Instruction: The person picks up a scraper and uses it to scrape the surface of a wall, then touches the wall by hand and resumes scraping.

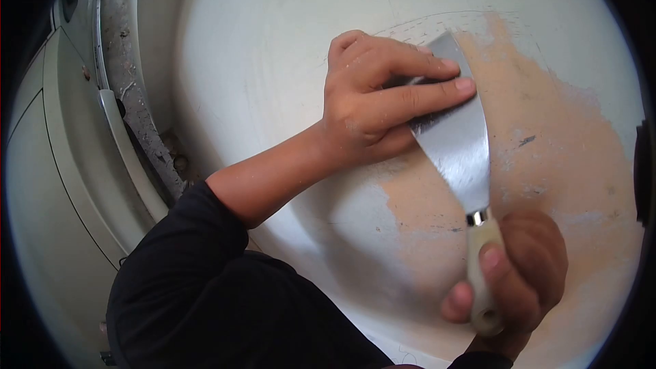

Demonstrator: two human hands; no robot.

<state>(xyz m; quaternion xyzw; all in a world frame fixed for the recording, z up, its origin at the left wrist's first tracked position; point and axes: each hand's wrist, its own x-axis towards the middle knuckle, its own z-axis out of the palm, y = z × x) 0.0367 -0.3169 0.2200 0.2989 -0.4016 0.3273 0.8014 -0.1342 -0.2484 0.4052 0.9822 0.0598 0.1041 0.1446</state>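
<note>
My right hand (526,270) is closed around the pale handle of a putty knife (461,164), its thumb along the handle. The wide metal blade points up and away over a white, curved panel (266,27). My left hand (383,96) grips the blade's left side, with two fingers stretched across its face and the thumb low at its edge. Dark areas show on the blade near these fingers. Beneath and to the right of the knife, a tan patch (560,143) with rough edges and grey streaks covers part of the panel.
Along the left stands a pale vehicle body part (89,157) with a trim strip. Between it and the panel runs a gap with debris (140,96) at its bottom. A dark object (642,174) shows at the right edge. Fine pencil-like dashes mark the panel above the blade.
</note>
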